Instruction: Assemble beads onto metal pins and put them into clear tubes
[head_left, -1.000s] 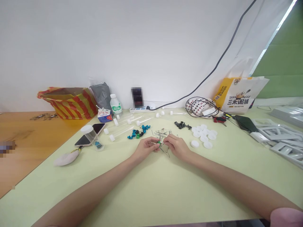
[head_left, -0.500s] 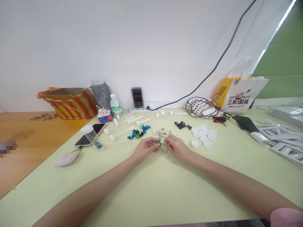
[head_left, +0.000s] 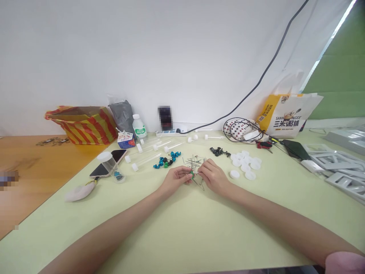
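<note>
My left hand (head_left: 176,180) is closed in a pinch on a small green piece (head_left: 192,174). From the other side, my right hand (head_left: 213,177) pinches a thin pale rod (head_left: 196,172) whose end meets or nearly meets the green piece. Just beyond and beneath my fingers lies a loose pile of thin metal pins (head_left: 196,160). Small blue, green and black pieces (head_left: 165,162) are gathered left of the pile. A cluster of black pieces (head_left: 219,151) and many white round caps (head_left: 245,161) lie to the right.
Clear tubes with white caps (head_left: 148,161) lie behind my left hand. A capped clear jar (head_left: 110,166) leans across a phone (head_left: 99,169) at left. Bags, a bottle (head_left: 139,125) and a cable line the wall. White plastic frames (head_left: 339,163) are stacked at right.
Both hands stay nearly in place. My right fingers have shifted slightly around the thin rod, and the green piece has turned or moved a little.
</note>
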The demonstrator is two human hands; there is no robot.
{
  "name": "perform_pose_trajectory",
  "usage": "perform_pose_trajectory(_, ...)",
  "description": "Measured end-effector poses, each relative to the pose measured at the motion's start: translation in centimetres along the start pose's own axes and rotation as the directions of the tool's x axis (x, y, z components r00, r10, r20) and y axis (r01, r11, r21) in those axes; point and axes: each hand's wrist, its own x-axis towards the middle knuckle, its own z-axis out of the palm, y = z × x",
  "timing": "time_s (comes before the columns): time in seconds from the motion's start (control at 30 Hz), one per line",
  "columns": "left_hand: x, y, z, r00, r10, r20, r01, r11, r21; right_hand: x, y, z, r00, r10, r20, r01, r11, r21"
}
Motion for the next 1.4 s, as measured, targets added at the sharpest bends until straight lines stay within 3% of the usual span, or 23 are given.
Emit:
perform_pose_trajectory(0.7,0.0,0.2,0.0,1.000,0.012,0.019,-0.013,0.999,0.050,-0.5,0.4,0.8,0.994,-0.097,-0.041,0.088,0.978,-0.187)
perform_pose_trajectory(1.4,-0.2,0.4,0.2,1.000,0.014,-0.002,-0.014,0.999,0.040,-0.5,0.5,0.9,0.985,-0.166,-0.043,0.149,0.953,-0.263)
